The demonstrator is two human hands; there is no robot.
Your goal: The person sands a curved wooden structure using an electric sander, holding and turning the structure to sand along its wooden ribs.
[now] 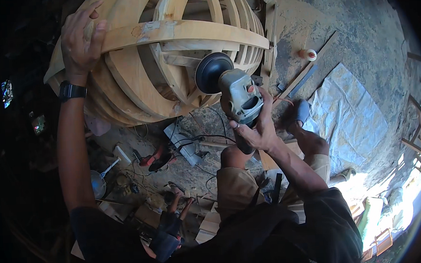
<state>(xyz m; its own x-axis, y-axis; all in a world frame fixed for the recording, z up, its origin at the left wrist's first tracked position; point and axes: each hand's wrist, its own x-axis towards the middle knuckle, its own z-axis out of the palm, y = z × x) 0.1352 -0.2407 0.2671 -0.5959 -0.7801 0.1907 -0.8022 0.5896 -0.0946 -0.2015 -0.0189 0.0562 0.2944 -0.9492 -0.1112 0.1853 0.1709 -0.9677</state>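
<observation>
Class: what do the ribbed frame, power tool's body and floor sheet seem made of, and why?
Ribbed frame: wood, apparently unvarnished, from its pale tan grain.
Power tool's body: dull, scuffed grey; perhaps metal, perhaps hard plastic.
Floor sheet: probably plastic tarpaulin, given its crinkled sheen.

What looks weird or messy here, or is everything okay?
The curved wooden rail has pale grey patches near the left hand, unlike the plain wood around them; I can't tell if they're damage. A silvery-blue sheet lies wrinkled on the floor.
</observation>
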